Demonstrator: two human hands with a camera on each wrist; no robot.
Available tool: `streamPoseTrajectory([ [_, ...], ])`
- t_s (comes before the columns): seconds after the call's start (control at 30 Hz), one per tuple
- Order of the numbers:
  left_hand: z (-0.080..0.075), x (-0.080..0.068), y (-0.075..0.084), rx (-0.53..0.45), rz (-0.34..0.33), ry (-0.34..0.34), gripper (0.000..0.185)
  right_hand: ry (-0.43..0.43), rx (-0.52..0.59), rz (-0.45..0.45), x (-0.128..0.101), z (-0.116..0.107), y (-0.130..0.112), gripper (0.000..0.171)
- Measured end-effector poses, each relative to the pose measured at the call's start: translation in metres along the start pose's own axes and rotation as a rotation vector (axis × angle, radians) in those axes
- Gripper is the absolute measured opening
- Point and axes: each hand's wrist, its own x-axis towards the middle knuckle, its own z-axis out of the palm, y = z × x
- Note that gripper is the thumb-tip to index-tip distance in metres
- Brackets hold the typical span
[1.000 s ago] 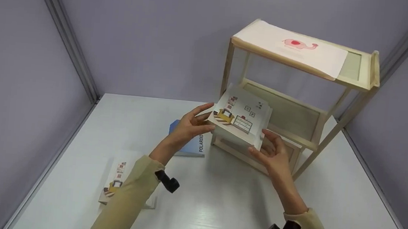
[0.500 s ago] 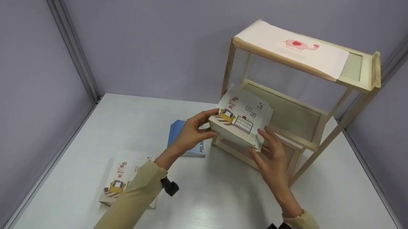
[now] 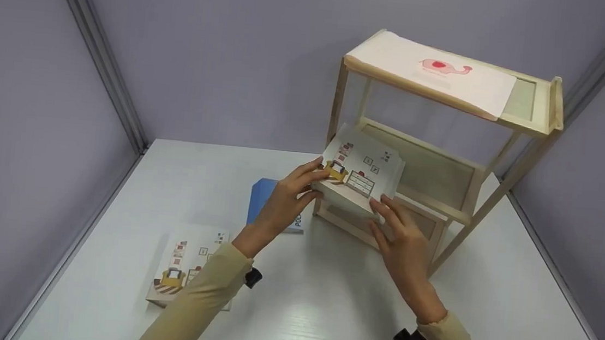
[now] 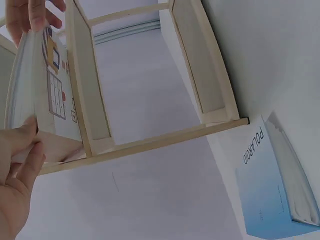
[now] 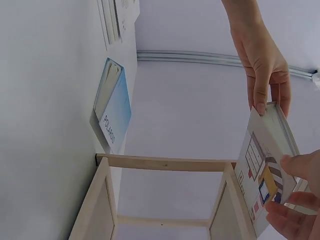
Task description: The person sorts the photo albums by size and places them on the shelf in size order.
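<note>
Both hands clasp a white illustrated picture book (image 3: pixel 361 176): left hand (image 3: pixel 287 197) pinches its near-left corner, right hand (image 3: pixel 403 239) grips the near edge, keeping it level at the pale wooden shelf rack's (image 3: pixel 523 151) lower tier.

Light is even and fairly bright, falling from above. The white bench (image 3: pixel 333 315) carries a soft sheen patch near its front middle, and faint, blurred shadows lie under the wooden shelf (image 3: pixel 434 165) and beneath both forearms. The head view is sharp at the centre, with straight wall rails leaning outward toward the corners. Both wrist views look paler and washed out, slightly hazy; the nearest fingers (image 4: pixel 20 165) are soft and out of focus, and those in the right wrist view (image 5: pixel 295 200) blur likewise.
</note>
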Motion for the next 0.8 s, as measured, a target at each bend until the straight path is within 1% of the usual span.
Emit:
streamPoseTrajectory([
  [0.13, 0.0, 0.0011, 0.0014, 0.131, 0.03, 0.016, 0.044, 0.043, -0.091, -0.061, 0.0014, 0.0002, -0.0015, 0.045],
  [0.23, -0.0007, 0.0016, 0.0035, 0.245, 0.056, 0.033, 0.043, 0.054, -0.144, -0.096, 0.0026, 0.0002, -0.0024, 0.045],
  [0.33, -0.0012, 0.0022, 0.0045, 0.356, 0.092, 0.055, 0.043, 0.046, -0.157, -0.121, 0.0032, 0.0004, -0.0032, 0.045],
  [0.43, -0.0011, 0.003, 0.005, 0.43, 0.129, 0.077, 0.042, 0.028, -0.155, -0.131, 0.0034, 0.0006, -0.0046, 0.044],
  [0.63, 0.0002, 0.0041, 0.0057, 0.453, 0.185, 0.106, 0.036, 0.026, -0.172, -0.137, 0.0036, 0.001, -0.0057, 0.039],
  [0.8, 0.002, 0.0055, 0.005, 0.476, 0.191, 0.108, 0.034, 0.027, -0.169, -0.137, 0.0052, 0.0012, -0.0049, 0.036],
])
